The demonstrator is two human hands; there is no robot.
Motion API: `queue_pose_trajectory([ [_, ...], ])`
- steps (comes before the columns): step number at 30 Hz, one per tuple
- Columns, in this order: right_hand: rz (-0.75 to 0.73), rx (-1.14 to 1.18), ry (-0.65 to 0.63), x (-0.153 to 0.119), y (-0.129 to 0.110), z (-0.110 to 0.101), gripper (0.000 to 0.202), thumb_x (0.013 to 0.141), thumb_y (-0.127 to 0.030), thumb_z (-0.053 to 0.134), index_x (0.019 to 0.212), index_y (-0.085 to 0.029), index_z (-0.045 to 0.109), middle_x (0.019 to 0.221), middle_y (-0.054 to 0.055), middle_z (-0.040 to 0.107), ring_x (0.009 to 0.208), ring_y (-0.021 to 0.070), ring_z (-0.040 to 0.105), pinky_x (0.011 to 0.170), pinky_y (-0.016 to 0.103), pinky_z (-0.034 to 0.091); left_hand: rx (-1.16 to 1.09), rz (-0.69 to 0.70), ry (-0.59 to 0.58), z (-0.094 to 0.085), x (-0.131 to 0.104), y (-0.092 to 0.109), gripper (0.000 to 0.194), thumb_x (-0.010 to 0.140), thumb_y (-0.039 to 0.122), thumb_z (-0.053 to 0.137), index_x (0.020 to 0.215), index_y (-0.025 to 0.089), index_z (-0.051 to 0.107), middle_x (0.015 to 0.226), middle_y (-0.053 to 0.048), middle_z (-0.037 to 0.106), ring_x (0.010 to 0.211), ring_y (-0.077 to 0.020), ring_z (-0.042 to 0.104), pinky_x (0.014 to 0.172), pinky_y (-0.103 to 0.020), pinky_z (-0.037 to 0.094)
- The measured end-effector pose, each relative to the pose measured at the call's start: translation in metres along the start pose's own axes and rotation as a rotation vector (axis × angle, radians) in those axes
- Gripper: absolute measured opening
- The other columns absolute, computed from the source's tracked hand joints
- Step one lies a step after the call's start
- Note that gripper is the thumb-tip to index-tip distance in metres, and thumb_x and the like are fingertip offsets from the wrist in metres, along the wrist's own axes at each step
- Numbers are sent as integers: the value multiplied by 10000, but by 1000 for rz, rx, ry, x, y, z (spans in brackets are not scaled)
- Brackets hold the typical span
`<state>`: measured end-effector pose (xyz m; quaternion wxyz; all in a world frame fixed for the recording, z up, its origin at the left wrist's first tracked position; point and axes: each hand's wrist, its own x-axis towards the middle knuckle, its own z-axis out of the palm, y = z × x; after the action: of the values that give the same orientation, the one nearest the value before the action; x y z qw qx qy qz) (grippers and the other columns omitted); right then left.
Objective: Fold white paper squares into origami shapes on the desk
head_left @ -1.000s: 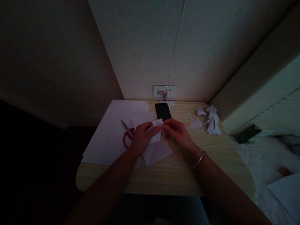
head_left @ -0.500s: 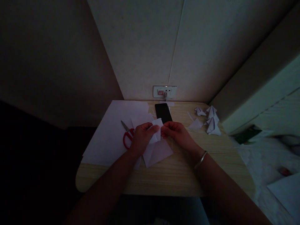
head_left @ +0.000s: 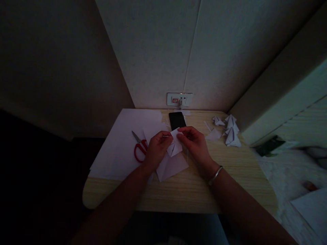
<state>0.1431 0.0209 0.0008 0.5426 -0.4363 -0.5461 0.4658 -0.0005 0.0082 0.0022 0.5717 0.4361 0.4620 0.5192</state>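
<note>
A small folded white paper (head_left: 176, 145) is held above the table between both hands. My left hand (head_left: 158, 148) pinches its left side, and my right hand (head_left: 195, 144) grips its upper right edge between thumb and fingers. Beneath it lies a larger creased paper piece (head_left: 172, 167). Red-handled scissors (head_left: 140, 149) rest on white sheets (head_left: 116, 146) to the left of my left hand. A black phone (head_left: 177, 119) lies just beyond the hands.
Several folded paper shapes (head_left: 232, 132) stand at the right back of the wooden table (head_left: 184, 199), beside a loose paper scrap (head_left: 214, 134). A wall socket (head_left: 179, 99) with a plug is behind the phone.
The folded paper has turned and shifted slightly right, showing a creased face. My right hand has moved up and now grips its upper right edge.
</note>
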Motion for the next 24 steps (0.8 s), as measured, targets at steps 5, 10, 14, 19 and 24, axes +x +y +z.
queue_pose_trajectory([
  [5,20,78,22,-2,3,5,324,697,-284,716,993,-242,590,899,11,652,738,137,605,643,253,498,-18,-11,-10,1,-1,0,219,715,344,651,842,182,580,648,38,582,542,-90,515,527,-197,403],
  [10,-22,-5,25,-3,5,4,324,742,-295,685,1054,-242,615,899,22,660,760,144,616,656,262,502,6,23,-20,0,-1,0,225,737,386,638,797,177,581,639,38,563,554,-90,502,537,-199,397],
  [14,-154,-187,0,-6,1,2,294,778,-279,651,1071,-260,642,944,34,637,815,157,606,691,278,499,20,39,-23,-1,-1,-2,218,762,389,615,753,181,552,606,52,511,533,-78,457,515,-187,364],
  [19,-83,-56,-35,-7,4,3,239,761,-289,676,986,-243,607,897,22,647,752,151,605,651,268,491,52,65,-20,1,-3,-1,216,773,381,608,733,179,543,587,62,463,520,-66,403,490,-174,321],
  [24,-206,-176,-30,-7,1,4,80,793,-283,647,857,-236,639,858,26,633,771,159,595,675,282,482,28,46,-5,3,-4,1,210,761,368,607,706,176,541,583,60,465,521,-72,401,494,-181,323],
])
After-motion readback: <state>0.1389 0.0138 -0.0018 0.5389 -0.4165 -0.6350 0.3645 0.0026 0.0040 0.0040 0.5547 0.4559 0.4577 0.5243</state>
